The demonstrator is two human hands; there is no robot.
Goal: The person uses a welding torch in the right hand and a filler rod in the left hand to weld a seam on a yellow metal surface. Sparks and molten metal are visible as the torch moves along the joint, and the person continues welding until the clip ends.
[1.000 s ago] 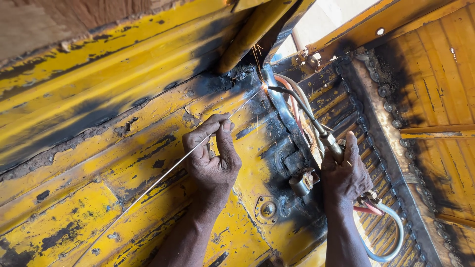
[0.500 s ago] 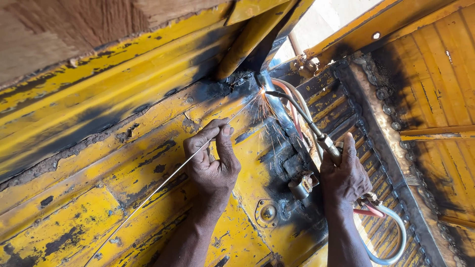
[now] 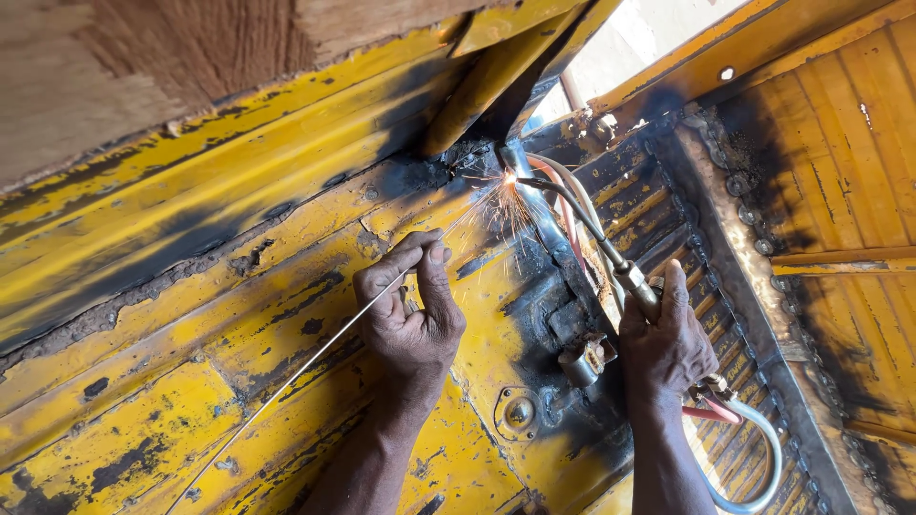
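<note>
Left hand [image 3: 410,310] pinches the thin filler rod [image 3: 315,358] between thumb and fingers, its tip fed toward the sparks [image 3: 510,181]. Right hand [image 3: 668,348] is wrapped tight around the torch [image 3: 596,238], nozzle at the blackened seam of the yellow panel [image 3: 191,286].

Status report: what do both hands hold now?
Left hand pinches thin metal filler rod. Right hand grips brass torch, sparks at yellow panel seam. Nothing in the way.

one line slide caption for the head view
Left hand feeds a thin filler rod while right hand aims a sparking torch at yellow sheet metal.
</note>
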